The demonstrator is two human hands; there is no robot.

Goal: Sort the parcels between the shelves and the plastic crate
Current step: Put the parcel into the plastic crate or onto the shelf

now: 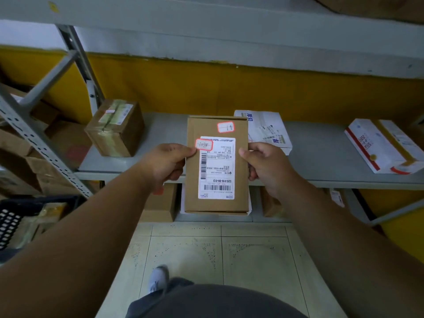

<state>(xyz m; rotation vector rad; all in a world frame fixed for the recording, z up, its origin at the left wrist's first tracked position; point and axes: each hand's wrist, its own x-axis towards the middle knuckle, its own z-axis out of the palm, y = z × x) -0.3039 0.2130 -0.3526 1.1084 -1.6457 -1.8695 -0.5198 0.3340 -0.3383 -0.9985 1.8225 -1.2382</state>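
On my far left I see the black plastic crate (13, 222) low beside the shelf frame, with packets inside it. Moving right, a taped brown box (115, 127) sits on the grey shelf (321, 157). My left hand (167, 162) is curled around the left edge of the flat cardboard parcel (216, 165), thumb on its face by a red-bordered sticker (204, 144), fingers tucked behind. The parcel is held upright in front of the shelf edge, its white shipping label (216, 168) facing me upside down. My right hand (267, 164) grips the right edge the same way, thumb forward. Both forearms reach out from below, roughly level. Behind the parcel lies a white mailer (267, 130), and further right a white carton with red and yellow bands (385, 145).
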